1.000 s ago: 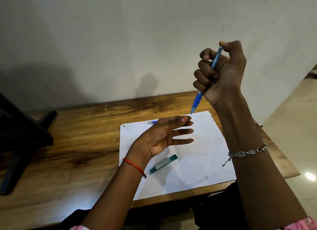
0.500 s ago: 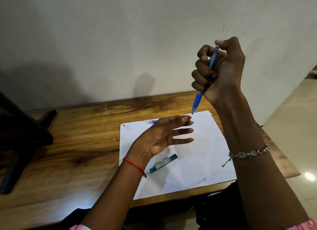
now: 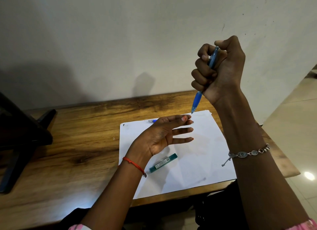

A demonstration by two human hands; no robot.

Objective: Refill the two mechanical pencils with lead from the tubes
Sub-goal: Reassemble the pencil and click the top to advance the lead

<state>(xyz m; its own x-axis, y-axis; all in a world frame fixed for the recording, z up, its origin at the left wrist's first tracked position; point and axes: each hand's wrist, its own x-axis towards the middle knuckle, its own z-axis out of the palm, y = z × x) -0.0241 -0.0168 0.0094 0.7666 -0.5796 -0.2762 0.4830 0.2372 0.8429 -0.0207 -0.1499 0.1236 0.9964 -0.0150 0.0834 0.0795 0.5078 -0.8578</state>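
R hand [image 3: 221, 70] is raised well above the table [image 3: 77, 144], fist closed round a blue mech. pencil [image 3: 197, 101], w/ thumb bent over its top end. Pencil tilts, tip down, and the tip sits just above the L index fingertip in this view. Can't tell if they touch.

L hand [image 3: 161, 137] is open, palm turned toward the R, fingers straight and a bit spread, holding nothing. It sits over the far-L part of the white sheet [image 3: 197, 161].

2nd pencil [image 3: 151, 121] lies along the sheet's far edge, mostly hidden behind the L hand. Its metal tip pokes out to the L.

Teal lead tube [image 3: 163, 162] lies diagonal on the sheet, just beside the L wrist and apart from both pencils.

Sheet's near edge runs close to the table's near edge. Its R side passes under the R forearm, near the table's R edge, w/ tiled floor beyond. Table's far edge meets the wall.

Plain paper shows btw. the tube and the R forearm. Wood shows btw. the sheet's L edge and a dark stand [image 3: 20, 126] at far L.
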